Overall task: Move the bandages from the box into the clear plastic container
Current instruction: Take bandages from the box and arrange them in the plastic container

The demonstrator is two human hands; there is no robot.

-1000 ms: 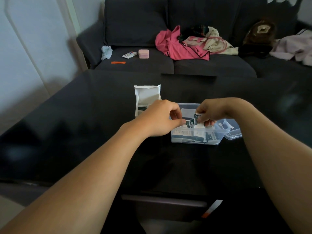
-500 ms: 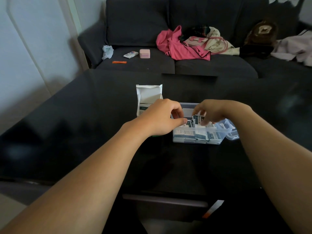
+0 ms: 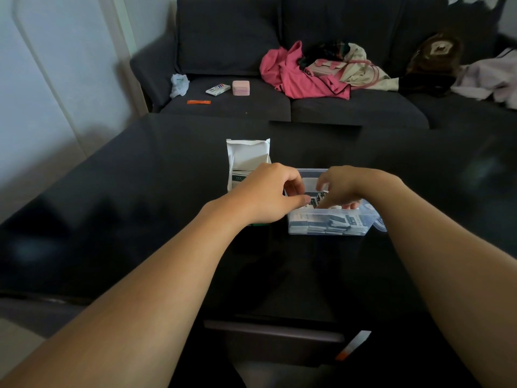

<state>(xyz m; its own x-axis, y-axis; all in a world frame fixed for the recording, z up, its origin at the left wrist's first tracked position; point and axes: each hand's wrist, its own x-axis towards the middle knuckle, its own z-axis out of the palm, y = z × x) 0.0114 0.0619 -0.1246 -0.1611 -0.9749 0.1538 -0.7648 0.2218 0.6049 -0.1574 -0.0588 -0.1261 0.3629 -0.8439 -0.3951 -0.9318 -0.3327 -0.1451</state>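
While both forearms reach in from the near edge of the black table (image 3: 140, 219), the two hands meet over the clear plastic container (image 3: 330, 219), which serves here as the landmark. The left hand (image 3: 268, 194) sits at the container's left rim, fingers curled inward with the thumb (image 3: 303, 201) stretched across the rim toward the bandages (image 3: 313, 202); whether thumb and fingers actually pinch one of them cannot be told, since the knuckles cover the spot. The right hand (image 3: 344, 187) hovers just over the container's open top, fingers bent downward and slightly apart, their tips down among the topmost bandages (contact looks likely but the pinch itself is hidden). Inside the container, wrapped bandages with dark and white printing lie stacked in rows against its front wall. Just left of the container, and partly behind the left hand, stands the white box (image 3: 247, 161), its top flap raised and its mouth open; a dark strip shows within it. At the container's right edge a bit of clear plastic (image 3: 379, 222), perhaps its lid, peeks out. Far behind the container is a dark sofa (image 3: 349, 107) carrying a pink garment (image 3: 296, 74) and a small pink case (image 3: 241, 87).
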